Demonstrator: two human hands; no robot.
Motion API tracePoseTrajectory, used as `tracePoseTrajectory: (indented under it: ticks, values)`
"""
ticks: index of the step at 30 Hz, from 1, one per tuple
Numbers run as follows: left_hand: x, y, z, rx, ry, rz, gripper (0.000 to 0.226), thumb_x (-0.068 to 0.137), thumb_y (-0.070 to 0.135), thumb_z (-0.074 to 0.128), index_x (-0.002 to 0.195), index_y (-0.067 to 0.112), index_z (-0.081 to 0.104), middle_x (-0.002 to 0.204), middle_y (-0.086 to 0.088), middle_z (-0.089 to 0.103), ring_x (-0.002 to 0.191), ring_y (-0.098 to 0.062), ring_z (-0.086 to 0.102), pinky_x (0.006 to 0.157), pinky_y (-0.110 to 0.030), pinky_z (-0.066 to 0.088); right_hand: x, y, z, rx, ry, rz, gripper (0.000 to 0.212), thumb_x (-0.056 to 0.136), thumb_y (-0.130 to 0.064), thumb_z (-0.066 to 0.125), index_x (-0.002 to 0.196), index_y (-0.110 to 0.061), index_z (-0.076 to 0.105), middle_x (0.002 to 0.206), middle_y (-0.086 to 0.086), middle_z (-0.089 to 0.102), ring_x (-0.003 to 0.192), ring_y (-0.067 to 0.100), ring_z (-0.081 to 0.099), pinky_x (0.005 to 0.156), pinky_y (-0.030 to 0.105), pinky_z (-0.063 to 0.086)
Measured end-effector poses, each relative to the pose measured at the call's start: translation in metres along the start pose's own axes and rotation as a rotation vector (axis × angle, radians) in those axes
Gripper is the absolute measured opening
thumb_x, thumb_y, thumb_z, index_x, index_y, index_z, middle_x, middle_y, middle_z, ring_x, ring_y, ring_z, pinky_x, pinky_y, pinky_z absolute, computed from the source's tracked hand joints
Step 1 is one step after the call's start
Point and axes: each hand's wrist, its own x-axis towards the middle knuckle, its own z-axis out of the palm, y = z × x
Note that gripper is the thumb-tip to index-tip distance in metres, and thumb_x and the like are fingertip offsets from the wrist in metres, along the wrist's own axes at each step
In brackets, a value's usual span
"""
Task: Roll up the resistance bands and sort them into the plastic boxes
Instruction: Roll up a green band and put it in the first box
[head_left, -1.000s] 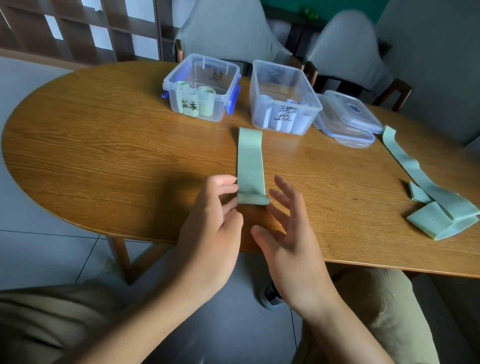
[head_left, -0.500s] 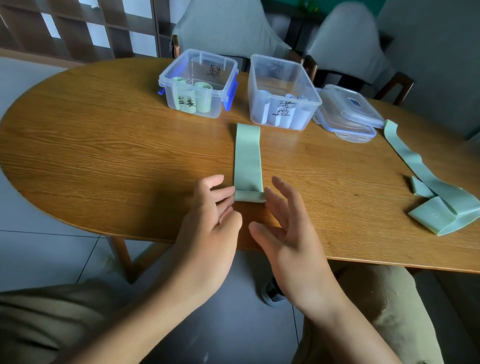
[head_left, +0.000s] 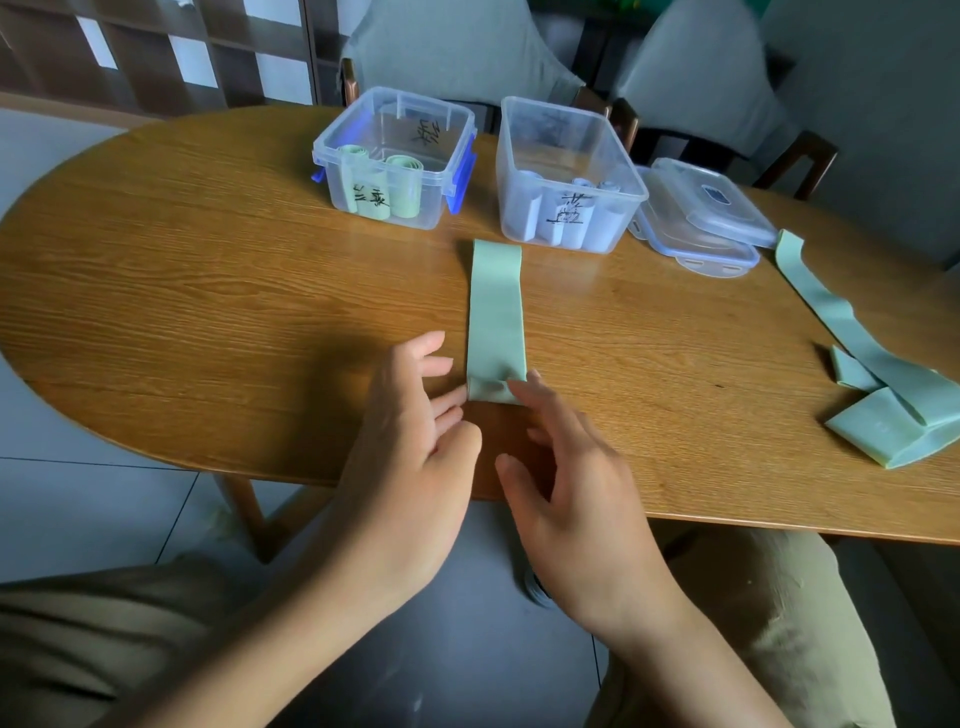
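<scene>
A pale green resistance band (head_left: 495, 312) lies flat on the wooden table (head_left: 208, 291), pointing away from me, its near end rolled into a small coil. My left hand (head_left: 410, 447) touches the coil's left end with its fingertips. My right hand (head_left: 566, 467) rests straight fingers on the coil's right end. Behind the band stand two clear plastic boxes: the left box (head_left: 395, 156) with blue clips holds green rolls, the right box (head_left: 569, 171) holds pale blue rolls. A second green band (head_left: 883, 384) lies loose and folded at the table's right.
Two clear lids (head_left: 701, 213) are stacked right of the boxes. Chairs with grey covers (head_left: 452, 47) stand behind the table. My knees in khaki trousers sit below the table's near edge.
The coil has been rolled a little farther from me, so the flat part of the band is shorter. Both hands followed it forward.
</scene>
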Motion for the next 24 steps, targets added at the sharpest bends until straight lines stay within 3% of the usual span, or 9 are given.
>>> tracePoseTrajectory:
  ticks: [2, 6, 8, 13, 20, 24]
  values:
    - [0.002, -0.003, -0.002, 0.113, -0.003, 0.060, 0.058, 0.091, -0.004, 0.044, 0.137, 0.029, 0.039, 0.139, 0.004, 0.045, 0.119, 0.001, 0.059, 0.093, -0.005, 0.043, 0.002, 0.003, 0.002, -0.115, 0.016, -0.053, 0.055, 0.095, -0.013, 0.061, 0.147, -0.024, 0.046, 0.154, -0.009, 0.042, 0.141, 0.008, 0.036, 0.116, 0.019, 0.030]
    - [0.008, -0.006, -0.008, 0.312, -0.037, 0.147, 0.050, 0.090, 0.009, 0.041, 0.134, 0.030, 0.047, 0.133, 0.010, 0.053, 0.115, 0.003, 0.059, 0.094, -0.004, 0.041, 0.008, 0.010, 0.003, -0.216, 0.041, -0.100, 0.048, 0.097, -0.018, 0.054, 0.145, -0.015, 0.050, 0.153, -0.001, 0.046, 0.145, 0.019, 0.031, 0.118, 0.039, 0.034]
    - [0.010, -0.006, -0.009, 0.355, -0.049, 0.175, 0.049, 0.088, 0.009, 0.039, 0.133, 0.026, 0.050, 0.131, 0.010, 0.056, 0.115, 0.002, 0.059, 0.095, -0.005, 0.041, 0.012, 0.010, 0.003, -0.250, 0.037, -0.097, 0.048, 0.099, -0.020, 0.052, 0.146, -0.016, 0.050, 0.155, -0.001, 0.044, 0.148, 0.021, 0.026, 0.119, 0.041, 0.031]
    - [0.015, -0.009, -0.010, 0.338, -0.068, 0.200, 0.052, 0.087, 0.002, 0.040, 0.135, 0.021, 0.049, 0.135, 0.008, 0.054, 0.120, 0.001, 0.057, 0.097, -0.006, 0.041, 0.023, 0.008, 0.004, -0.310, 0.020, -0.061, 0.049, 0.101, -0.022, 0.052, 0.150, -0.020, 0.044, 0.159, 0.000, 0.036, 0.153, 0.023, 0.012, 0.122, 0.045, 0.024]
    - [0.021, -0.011, -0.011, 0.348, -0.118, 0.210, 0.058, 0.091, 0.001, 0.043, 0.141, 0.028, 0.042, 0.144, 0.013, 0.045, 0.129, 0.004, 0.050, 0.106, -0.014, 0.041, 0.041, 0.003, 0.003, -0.325, -0.032, 0.007, 0.053, 0.104, -0.034, 0.044, 0.155, -0.030, 0.031, 0.166, 0.001, 0.018, 0.153, 0.021, -0.006, 0.123, 0.043, 0.014]
    - [0.026, -0.010, -0.009, 0.277, -0.122, 0.168, 0.061, 0.093, -0.004, 0.044, 0.144, 0.028, 0.037, 0.150, 0.012, 0.041, 0.130, 0.004, 0.049, 0.105, -0.010, 0.038, 0.052, 0.004, 0.003, -0.355, -0.076, 0.039, 0.055, 0.104, -0.041, 0.038, 0.157, -0.035, 0.024, 0.167, -0.001, 0.013, 0.153, 0.020, -0.010, 0.122, 0.045, 0.014]
